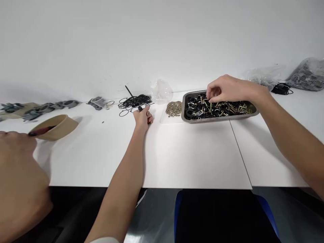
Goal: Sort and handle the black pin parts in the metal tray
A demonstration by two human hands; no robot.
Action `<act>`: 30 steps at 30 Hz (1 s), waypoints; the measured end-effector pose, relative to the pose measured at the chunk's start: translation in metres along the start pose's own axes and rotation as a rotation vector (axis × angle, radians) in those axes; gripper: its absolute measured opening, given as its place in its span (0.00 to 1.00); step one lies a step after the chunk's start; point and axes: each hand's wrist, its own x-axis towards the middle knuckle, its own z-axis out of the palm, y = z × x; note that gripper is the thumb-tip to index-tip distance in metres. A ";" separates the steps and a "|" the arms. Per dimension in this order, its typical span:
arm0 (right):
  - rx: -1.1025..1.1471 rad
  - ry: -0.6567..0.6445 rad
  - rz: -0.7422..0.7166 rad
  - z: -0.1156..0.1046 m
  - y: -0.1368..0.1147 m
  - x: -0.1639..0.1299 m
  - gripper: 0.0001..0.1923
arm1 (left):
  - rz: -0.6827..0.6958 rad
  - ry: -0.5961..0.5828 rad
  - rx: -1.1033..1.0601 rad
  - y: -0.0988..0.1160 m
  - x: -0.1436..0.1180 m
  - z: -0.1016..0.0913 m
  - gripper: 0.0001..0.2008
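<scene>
My left hand (142,118) rests on the white table, closed around the lower end of a thin black rod (129,91). The rod slants up and leftward out of the fist; its exact kind is unclear. Just behind it lies a heap of black cords or loops (141,100). Over the left part of a metal tray (215,119), my right hand (221,89) has its thumb and fingers curled in a pinch. A brass-coloured screw (210,107) shows right below the fingertips; whether they grip it is hard to see. Black clips and several brass screws fill the tray.
Small brass parts (173,109) lie on a clear sheet left of the tray, near a plastic bag (161,90). At left, another person's hand (15,148) is by a beige band (59,128). Grey bands (97,102) line the wall. A bag of dark parts (307,74) sits far right.
</scene>
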 end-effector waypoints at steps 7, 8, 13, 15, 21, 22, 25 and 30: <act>-0.016 -0.029 0.027 0.008 -0.001 -0.001 0.10 | 0.003 0.009 0.010 0.001 -0.001 0.001 0.23; -0.015 -0.030 0.032 0.011 -0.001 0.000 0.09 | 0.004 0.006 0.009 0.001 -0.001 0.001 0.23; -0.023 -0.057 0.044 0.026 -0.002 0.007 0.07 | 0.001 0.016 0.005 0.001 -0.001 0.000 0.23; -0.043 -0.060 0.060 0.026 -0.002 0.007 0.07 | -0.003 0.022 0.005 0.001 -0.001 0.000 0.22; -0.072 -0.044 0.089 0.020 -0.001 0.002 0.07 | 0.000 0.023 0.000 0.001 -0.001 0.001 0.22; -0.069 -0.050 0.089 0.021 0.001 0.002 0.07 | 0.000 0.022 0.000 0.001 -0.001 0.001 0.22; -0.035 -0.071 0.046 0.032 0.006 0.007 0.07 | -0.004 0.019 0.004 0.002 -0.002 0.001 0.23; 0.003 -0.029 -0.058 0.053 0.006 0.016 0.07 | -0.006 0.017 -0.003 0.002 -0.002 0.001 0.23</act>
